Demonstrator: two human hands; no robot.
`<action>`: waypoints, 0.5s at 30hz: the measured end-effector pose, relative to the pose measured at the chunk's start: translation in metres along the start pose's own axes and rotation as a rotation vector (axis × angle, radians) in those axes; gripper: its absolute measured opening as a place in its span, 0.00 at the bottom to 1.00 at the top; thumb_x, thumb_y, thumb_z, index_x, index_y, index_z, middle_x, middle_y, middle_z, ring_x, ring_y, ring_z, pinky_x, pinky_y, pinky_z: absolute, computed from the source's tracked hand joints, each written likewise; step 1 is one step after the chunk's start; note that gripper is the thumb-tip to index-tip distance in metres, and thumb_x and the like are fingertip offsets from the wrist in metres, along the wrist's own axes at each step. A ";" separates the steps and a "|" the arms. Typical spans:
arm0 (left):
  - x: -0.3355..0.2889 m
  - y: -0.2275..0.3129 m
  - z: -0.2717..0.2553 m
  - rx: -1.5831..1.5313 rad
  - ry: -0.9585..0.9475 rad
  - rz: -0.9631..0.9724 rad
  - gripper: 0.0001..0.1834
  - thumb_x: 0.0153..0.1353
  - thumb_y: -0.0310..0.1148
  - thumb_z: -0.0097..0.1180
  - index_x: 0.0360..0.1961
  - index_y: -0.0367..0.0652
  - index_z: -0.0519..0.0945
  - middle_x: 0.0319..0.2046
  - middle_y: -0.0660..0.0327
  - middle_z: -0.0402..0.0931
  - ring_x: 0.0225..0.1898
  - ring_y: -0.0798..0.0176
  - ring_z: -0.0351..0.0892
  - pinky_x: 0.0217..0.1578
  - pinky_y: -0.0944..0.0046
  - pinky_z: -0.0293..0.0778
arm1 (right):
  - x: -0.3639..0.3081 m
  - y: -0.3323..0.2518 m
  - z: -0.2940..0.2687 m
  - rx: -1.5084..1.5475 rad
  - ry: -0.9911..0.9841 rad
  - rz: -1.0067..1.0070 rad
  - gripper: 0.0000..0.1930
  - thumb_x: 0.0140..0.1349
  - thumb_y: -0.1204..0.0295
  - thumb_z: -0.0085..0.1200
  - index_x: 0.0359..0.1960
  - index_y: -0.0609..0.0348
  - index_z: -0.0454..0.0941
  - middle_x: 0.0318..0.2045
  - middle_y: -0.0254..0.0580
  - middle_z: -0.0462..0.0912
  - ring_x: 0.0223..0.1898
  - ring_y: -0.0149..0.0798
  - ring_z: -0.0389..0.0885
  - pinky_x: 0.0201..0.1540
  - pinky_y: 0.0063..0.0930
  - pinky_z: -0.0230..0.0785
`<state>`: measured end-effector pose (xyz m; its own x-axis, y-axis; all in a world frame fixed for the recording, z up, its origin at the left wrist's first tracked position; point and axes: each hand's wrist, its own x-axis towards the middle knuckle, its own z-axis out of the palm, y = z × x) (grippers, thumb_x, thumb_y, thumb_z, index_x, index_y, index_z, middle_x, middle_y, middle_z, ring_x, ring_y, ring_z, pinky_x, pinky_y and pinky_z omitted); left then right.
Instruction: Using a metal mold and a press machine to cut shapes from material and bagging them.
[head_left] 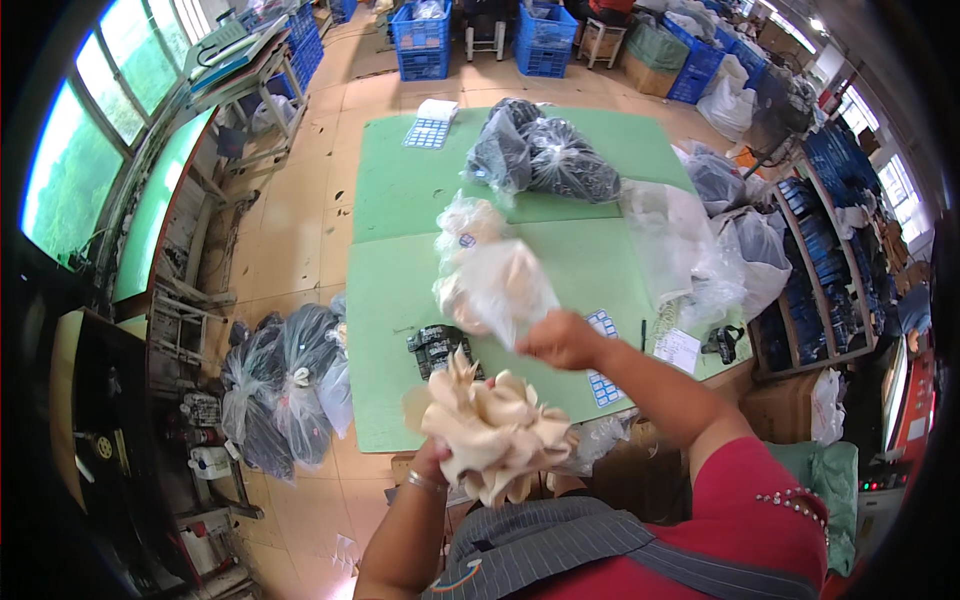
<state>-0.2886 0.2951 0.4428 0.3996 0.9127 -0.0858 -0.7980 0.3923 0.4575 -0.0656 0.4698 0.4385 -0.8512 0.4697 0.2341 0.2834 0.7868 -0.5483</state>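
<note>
A big bunch of cream, curved, soft flat pieces (500, 430) fans out at the table's near edge; I cannot tell what they are. My left hand (432, 462) is closed round its left side, the fingers partly hidden. Over the table, my right hand (562, 340) is closed on the near corner of a clear plastic bag (528, 292). Something cream shows through that bag, but whether it is inside or behind cannot be told. Just beyond lies another clear bag with cream contents (468, 222). Black printed bundles (436, 346) rest left of the bunch.
Filled bags of dark items (555, 160) sit at the far side of the green table (400, 270). Pale plastic sheeting (660, 240), a paper slip (678, 350) and a black tape-like object (722, 343) lie right. Stuffed bags (290, 390) stand on the floor left; a rack (815, 250) stands right.
</note>
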 end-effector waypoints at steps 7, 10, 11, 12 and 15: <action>0.003 -0.046 -0.032 -0.168 0.124 -0.282 0.37 0.50 0.40 0.60 0.59 0.34 0.64 0.52 0.46 0.72 0.54 0.51 0.73 0.58 0.56 0.67 | -0.085 -0.055 -0.003 0.587 -0.245 0.461 0.16 0.58 0.64 0.51 0.45 0.55 0.76 0.36 0.42 0.79 0.39 0.40 0.78 0.42 0.35 0.69; -0.003 -0.058 -0.027 -0.286 0.170 -0.324 0.36 0.51 0.40 0.59 0.59 0.34 0.64 0.53 0.47 0.72 0.54 0.51 0.73 0.58 0.55 0.66 | -0.101 -0.067 0.024 0.763 0.062 0.806 0.20 0.59 0.64 0.49 0.49 0.62 0.72 0.47 0.49 0.74 0.47 0.39 0.75 0.49 0.34 0.69; 0.000 -0.061 -0.021 -0.351 0.106 -0.351 0.36 0.51 0.40 0.59 0.59 0.34 0.64 0.53 0.48 0.72 0.54 0.51 0.73 0.59 0.55 0.66 | -0.110 -0.051 0.046 0.936 0.031 1.000 0.26 0.59 0.61 0.50 0.56 0.63 0.64 0.52 0.57 0.69 0.51 0.47 0.72 0.52 0.37 0.68; 0.004 -0.059 -0.010 -0.347 0.104 -0.359 0.36 0.51 0.40 0.59 0.59 0.34 0.64 0.53 0.48 0.72 0.54 0.51 0.73 0.59 0.55 0.66 | -0.124 -0.034 0.066 0.938 0.039 1.002 0.26 0.59 0.61 0.50 0.56 0.63 0.64 0.52 0.57 0.69 0.51 0.47 0.72 0.52 0.37 0.68; 0.002 -0.058 0.003 -0.147 0.152 -0.437 0.36 0.51 0.40 0.59 0.59 0.34 0.64 0.52 0.47 0.73 0.53 0.51 0.73 0.58 0.55 0.67 | -0.139 -0.017 0.093 -0.170 0.014 0.985 0.37 0.54 0.59 0.56 0.62 0.60 0.51 0.53 0.63 0.68 0.49 0.58 0.75 0.48 0.48 0.70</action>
<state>-0.2401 0.2741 0.4193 0.6494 0.6611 -0.3757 -0.6299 0.7445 0.2212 0.0063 0.3536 0.3406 -0.1980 0.9470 -0.2529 0.9203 0.0908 -0.3806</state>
